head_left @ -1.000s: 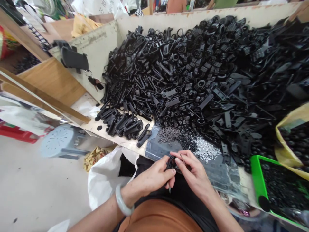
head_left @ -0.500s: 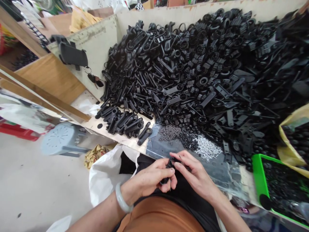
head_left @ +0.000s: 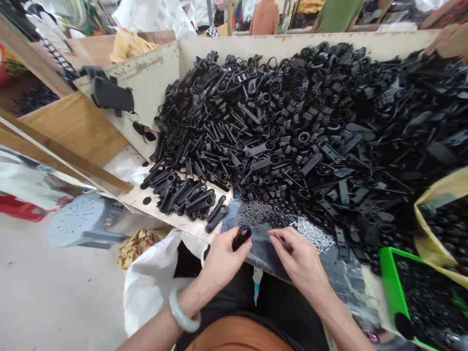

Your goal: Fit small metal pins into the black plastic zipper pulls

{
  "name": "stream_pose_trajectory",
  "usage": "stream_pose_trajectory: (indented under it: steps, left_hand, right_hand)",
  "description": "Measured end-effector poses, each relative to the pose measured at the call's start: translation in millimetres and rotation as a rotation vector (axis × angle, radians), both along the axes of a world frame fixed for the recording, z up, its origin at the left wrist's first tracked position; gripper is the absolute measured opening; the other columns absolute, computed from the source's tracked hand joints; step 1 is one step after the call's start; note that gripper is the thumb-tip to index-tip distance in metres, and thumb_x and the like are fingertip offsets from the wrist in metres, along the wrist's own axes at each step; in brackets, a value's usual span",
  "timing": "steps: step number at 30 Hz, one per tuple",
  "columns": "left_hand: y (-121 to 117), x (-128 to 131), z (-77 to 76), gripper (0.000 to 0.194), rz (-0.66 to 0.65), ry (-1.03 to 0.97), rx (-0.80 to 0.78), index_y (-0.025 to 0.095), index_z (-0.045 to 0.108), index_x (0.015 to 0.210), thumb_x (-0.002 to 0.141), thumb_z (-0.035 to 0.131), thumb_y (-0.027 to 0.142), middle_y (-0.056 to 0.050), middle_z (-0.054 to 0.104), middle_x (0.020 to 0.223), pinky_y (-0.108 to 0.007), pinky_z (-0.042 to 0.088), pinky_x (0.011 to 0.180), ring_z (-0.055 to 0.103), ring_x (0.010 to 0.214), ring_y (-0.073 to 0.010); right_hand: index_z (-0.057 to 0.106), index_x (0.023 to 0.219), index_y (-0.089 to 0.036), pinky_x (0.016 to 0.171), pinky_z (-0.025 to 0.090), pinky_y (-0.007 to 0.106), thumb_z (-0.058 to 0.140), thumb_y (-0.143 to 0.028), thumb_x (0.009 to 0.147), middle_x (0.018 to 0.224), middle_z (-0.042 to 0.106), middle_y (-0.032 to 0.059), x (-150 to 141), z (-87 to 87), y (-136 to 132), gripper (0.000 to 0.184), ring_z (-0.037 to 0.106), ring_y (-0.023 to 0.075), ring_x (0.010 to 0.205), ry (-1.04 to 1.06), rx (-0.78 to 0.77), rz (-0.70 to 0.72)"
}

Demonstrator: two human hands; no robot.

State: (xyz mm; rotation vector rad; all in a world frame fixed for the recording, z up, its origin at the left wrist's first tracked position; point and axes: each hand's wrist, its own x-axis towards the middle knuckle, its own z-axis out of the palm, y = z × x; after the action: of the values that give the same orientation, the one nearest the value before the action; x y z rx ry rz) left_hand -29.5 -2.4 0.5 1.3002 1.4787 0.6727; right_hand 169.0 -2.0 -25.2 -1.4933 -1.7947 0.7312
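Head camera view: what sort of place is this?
Probably a small assembly workshop: a heap of black parts, a pile of silvery pins, and a green tray of small black pieces.

Bright, diffuse light, seemingly from above; shadows soft; floor (head_left: 32, 287) washed pale; black heap (head_left: 274, 112) swallowing detail toward right (faint sheen elsewhere); silvery pins (head_left: 313, 234) glinting; wide-angle stretch, smeary softness toward edges

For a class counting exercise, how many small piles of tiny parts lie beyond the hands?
3, side by side: brown pile left, black pile middle, silver pile right; others may be hidden.
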Motion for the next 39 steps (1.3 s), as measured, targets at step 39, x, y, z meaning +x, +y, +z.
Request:
stream_pose_trajectory:
  steps: [39]
  left_hand:
    - [1, 7, -15.1, 0.033, -0.063, 0.138, 0.130, 0.021, 0.052, 0.067, 0.094, 0.058, 0.039, 0.004, 0.053, 0.057, -0.027, 0.030, 0.058, 0.047, 0.057, -0.0133]
  right_hand:
    - [0.071, 0.108, -0.025, 0.077, 0.053, 0.027, 0.051, -0.029, 0.106, 0.103, 0.073, 0.0034, 40, 1.8, -10, 0.021, 0.071, 0.0173, 0.089, -0.226, 0.125, 0.015]
